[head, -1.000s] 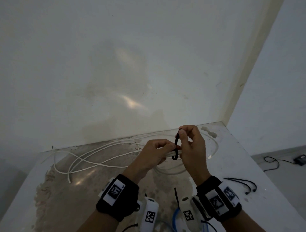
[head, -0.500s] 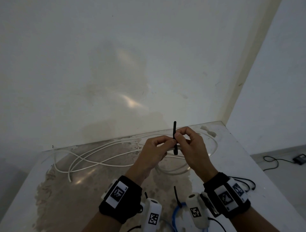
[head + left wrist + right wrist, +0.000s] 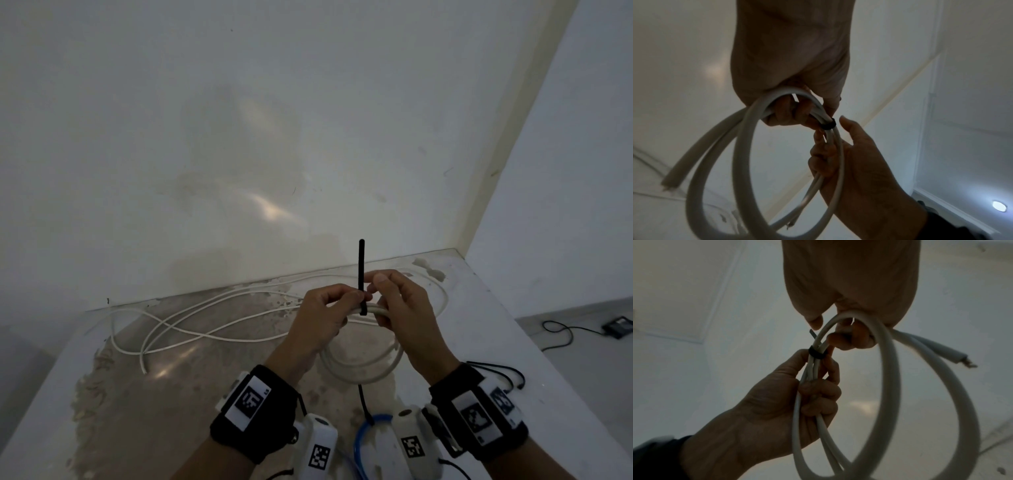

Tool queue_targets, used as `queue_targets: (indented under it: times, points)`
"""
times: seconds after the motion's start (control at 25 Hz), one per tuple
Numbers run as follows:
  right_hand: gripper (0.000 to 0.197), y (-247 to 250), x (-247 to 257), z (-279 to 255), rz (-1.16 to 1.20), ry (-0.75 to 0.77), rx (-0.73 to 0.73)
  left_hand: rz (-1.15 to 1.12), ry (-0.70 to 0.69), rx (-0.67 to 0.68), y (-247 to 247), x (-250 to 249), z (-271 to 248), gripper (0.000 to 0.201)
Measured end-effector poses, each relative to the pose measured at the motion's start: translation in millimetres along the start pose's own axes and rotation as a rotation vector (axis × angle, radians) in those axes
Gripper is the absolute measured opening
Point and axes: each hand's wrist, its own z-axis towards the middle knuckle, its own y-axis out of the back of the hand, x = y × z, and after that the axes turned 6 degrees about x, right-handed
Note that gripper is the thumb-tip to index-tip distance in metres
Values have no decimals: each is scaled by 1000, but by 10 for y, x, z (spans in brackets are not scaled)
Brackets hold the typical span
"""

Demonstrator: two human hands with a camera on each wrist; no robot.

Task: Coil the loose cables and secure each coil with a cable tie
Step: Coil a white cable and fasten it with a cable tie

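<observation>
We stand at a worn white table (image 3: 479,325) set against a pale wall. Our left hand (image 3: 318,318) curls round the white cable coil (image 3: 363,373) and pinches the black cable tie (image 3: 361,270) cinched round its strands; our right hand (image 3: 404,308) curls round the coil just beside the tie. Beyond the coil, loose white cable (image 3: 212,329) sprawls across the table.
</observation>
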Motion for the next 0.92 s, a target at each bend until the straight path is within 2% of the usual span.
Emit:
queue_targets:
  times: [0.12,0.36,0.52,0.68,0.92]
  points:
    - [14,15,-4,-40,-29,29,35,19,-27,-5,-9,-2,-1,20]
    - [17,-20,-58,-78,-22,63,12,375,-219,-27,-52,100,-3,23]
    - [13,-21,-129,-94,-138,124,-20,292,-182,-4,-54,25,-4,25]
    - [11,-18,-133,-86,-58,105,-68,180,-144,24,-115,-65,-64,22]
    - [14,5,-49,-52,26,69,-116,181,-88,92,-136,-201,-85,24]
